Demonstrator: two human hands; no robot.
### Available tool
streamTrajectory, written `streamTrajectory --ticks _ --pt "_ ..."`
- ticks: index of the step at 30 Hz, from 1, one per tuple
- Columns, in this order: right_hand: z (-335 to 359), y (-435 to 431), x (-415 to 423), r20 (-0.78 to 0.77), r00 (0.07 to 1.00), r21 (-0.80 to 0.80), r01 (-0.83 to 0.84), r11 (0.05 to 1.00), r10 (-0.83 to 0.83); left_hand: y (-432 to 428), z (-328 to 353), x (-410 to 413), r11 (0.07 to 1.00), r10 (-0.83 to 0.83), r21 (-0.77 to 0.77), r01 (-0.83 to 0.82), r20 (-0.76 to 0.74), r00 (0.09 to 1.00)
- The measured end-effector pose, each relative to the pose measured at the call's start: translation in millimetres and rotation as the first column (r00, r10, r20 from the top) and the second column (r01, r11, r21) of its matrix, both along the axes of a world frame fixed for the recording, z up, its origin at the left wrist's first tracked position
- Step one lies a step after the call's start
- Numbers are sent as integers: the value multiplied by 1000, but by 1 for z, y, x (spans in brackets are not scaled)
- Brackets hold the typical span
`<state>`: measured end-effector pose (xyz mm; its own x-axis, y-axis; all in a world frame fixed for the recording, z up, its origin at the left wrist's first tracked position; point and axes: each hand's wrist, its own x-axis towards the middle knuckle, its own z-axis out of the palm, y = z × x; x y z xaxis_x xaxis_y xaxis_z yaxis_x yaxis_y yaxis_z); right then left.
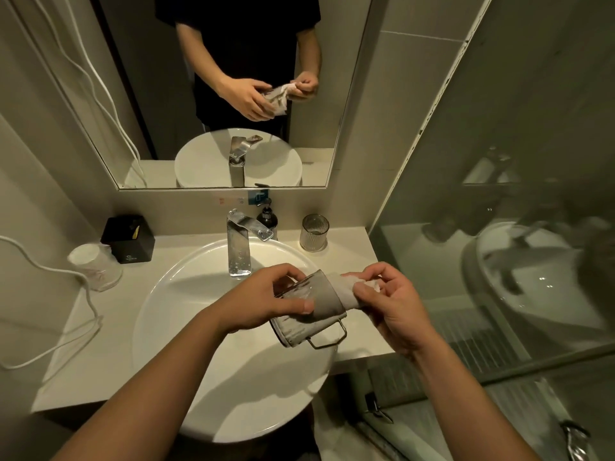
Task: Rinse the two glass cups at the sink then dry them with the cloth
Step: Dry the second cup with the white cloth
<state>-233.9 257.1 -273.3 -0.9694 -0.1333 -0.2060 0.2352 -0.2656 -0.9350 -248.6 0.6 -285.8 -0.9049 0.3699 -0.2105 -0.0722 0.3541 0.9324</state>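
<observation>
We see a large wall mirror above a pale stone counter, beige tiled walls, a glass shower partition, all under warm dim light.

Two hands are in view: the left hand and the right hand. Glass cups: two, one held glass cup over the right edge of the basin and one ribbed glass cup near the back right corner of the counter. Cloth: one. Basin: one. Faucet: one. Soap dispenser: one. Black box: one. Wrapped cup: one, at the counter's left edge. Mirror: one.
</observation>
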Motion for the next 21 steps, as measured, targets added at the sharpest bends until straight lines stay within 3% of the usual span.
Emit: streamTrajectory --ticks 4,6,9,11,18,21 --pt "22 16 -13 -191 959 162 243 956 -212 -2 -1 3 981 191 -24 -191 -27 981" --pt "35 24 -16 -347 899 357 390 849 -267 0 0 3 949 307 -53 -312 -83 948" --pt "53 20 -16 -446 878 630 445 636 -171 8 4 4 895 431 -50 -444 -163 888" --pt "61 7 -16 -448 887 704 426 568 -110 18 4 6 879 467 0 -477 -201 861" --pt "50 -49 -20 -443 861 552 482 680 -251 54 5 17 799 597 89 -595 -247 763" --pt "35 -59 -21 -429 886 528 403 748 -175 55 11 18 742 671 149 -654 -190 717"
